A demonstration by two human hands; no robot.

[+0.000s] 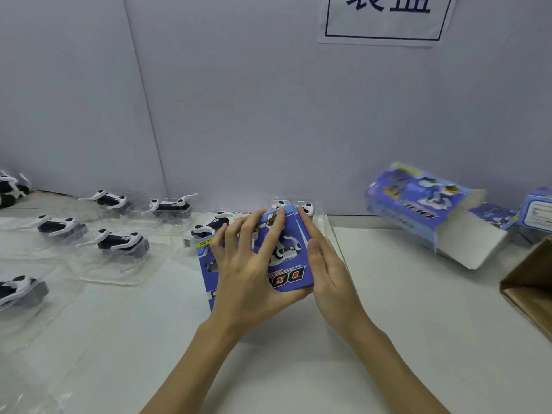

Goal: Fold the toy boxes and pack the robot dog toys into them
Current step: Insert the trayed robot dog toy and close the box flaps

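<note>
A blue toy box [291,264] printed with a robot dog and the word DOG stands on the white table in front of me. My left hand [248,264] lies over its front face with fingers spread and fairly straight, fingertips at the top edge. My right hand [325,264] presses flat against its right side, fingers straight. A robot dog toy in a clear blister tray [294,206] shows just behind the box's top.
Several black-and-white robot dog toys [119,242] in clear trays lie across the left of the table. Blue folded boxes [418,201] sit at the back right, and a brown carton [531,282] at the right edge. A grey wall with a paper sign [385,19] stands behind.
</note>
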